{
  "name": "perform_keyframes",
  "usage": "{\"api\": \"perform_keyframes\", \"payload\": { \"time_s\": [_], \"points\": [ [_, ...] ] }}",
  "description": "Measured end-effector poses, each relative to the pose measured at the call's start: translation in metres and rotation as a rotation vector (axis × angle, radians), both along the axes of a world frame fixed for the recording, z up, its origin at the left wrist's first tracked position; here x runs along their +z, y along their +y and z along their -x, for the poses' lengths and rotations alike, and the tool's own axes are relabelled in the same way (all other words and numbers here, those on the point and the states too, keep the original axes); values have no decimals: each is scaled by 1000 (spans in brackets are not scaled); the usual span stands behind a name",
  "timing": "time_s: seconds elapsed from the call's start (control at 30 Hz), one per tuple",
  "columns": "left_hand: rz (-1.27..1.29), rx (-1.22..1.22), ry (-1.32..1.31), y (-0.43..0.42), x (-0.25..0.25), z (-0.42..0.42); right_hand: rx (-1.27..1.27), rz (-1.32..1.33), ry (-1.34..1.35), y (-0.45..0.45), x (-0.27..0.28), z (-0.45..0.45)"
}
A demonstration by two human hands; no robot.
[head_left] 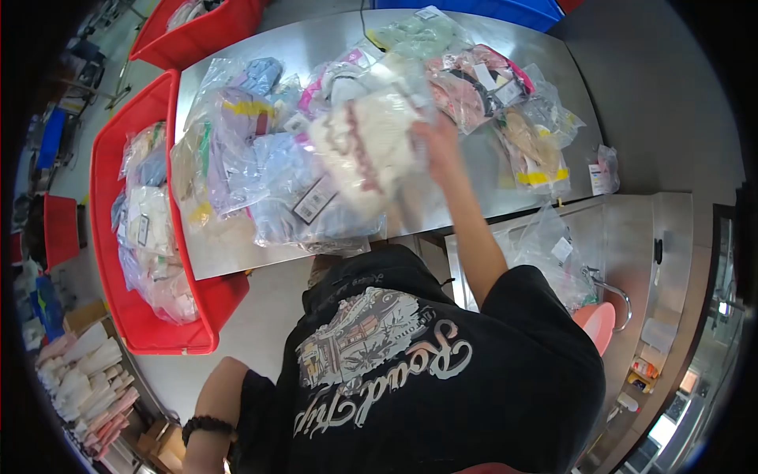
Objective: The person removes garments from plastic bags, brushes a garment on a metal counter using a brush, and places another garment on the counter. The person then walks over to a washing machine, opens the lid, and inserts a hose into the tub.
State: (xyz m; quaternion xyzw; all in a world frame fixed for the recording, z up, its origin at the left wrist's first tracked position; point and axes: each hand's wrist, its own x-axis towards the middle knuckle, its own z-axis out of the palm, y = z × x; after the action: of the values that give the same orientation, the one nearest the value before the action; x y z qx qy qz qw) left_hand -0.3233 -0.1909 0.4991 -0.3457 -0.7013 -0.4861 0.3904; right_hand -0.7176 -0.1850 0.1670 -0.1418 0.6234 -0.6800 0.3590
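Note:
My right hand [437, 144] grips the right edge of a cream garment in a clear plastic bag [367, 146], with a dark red trim running down it. The bag is blurred and held above the metal table [505, 201]. Below it and to its left lie bagged light blue clothes [276, 170] and a white-and-black tag [314, 200]. Just right of my hand are bagged pink pieces [458, 91] with a white label. My left forearm, with a black bracelet [209, 427] at the wrist, hangs at lower left; the hand itself is outside the frame.
A red bin [175, 229] of bagged garments stands against the table's left side, another red bin [193, 35] behind it. A blue bin [474, 14] is at the far edge. At right are a sink with a tap [624, 304] and a pink basin [598, 324].

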Motion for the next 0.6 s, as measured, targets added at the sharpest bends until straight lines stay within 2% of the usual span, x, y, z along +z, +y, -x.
{"api": "perform_keyframes", "payload": {
  "time_s": [0.03, 0.07, 0.1, 0.13, 0.17, 0.2, 0.27, 0.3, 0.33, 0.37, 0.4, 0.43, 0.47, 0.53, 0.57, 0.6],
  "points": [
    [-50, 109, 23, -4, -4, 4, -81, 10, 157, 11, 8, 11],
    [-95, 225, 33, -9, -6, 6, 7, 54, 132, 34, 20, 32],
    [-204, 111, -183, -20, -13, 5, -242, -61, 312, 43, -13, 47],
    [-486, -13, 48, -29, -47, -11, -310, -135, 243, 60, -16, 60],
    [-748, 176, 473, -27, -92, -24, -243, -297, 332, 86, -20, 69],
    [-741, 191, 455, -36, -116, -24, -227, -392, 506, 107, -44, 80],
    [-1084, 762, -545, -73, -159, -9, -170, -573, 641, 162, -144, 116],
    [-1182, 940, -678, -88, -191, 2, -159, -662, 828, 177, -151, 99],
    [-1151, 1118, -871, -100, -219, 11, -126, -753, 860, 190, -158, 83],
    [-935, 1225, -1057, -121, -276, -5, -92, -841, 896, 197, -158, 65],
    [-544, 1486, -931, -130, -339, -13, -92, -804, 835, 201, -160, 46],
    [-125, 1695, -774, -141, -374, -14, -98, -763, 773, 196, -166, 28],
    [-109, 1705, -769, -149, -373, -5, -97, -748, 764, 191, -186, 15],
    [297, 2086, -770, -155, -376, 11, 160, -702, 680, 186, -219, -11],
    [302, 2086, -770, -169, -381, 11, 209, -609, 317, 166, -188, -33],
    [236, 1998, -912, -189, -389, 12, 249, -504, -39, 136, -148, -58]
  ]
}}
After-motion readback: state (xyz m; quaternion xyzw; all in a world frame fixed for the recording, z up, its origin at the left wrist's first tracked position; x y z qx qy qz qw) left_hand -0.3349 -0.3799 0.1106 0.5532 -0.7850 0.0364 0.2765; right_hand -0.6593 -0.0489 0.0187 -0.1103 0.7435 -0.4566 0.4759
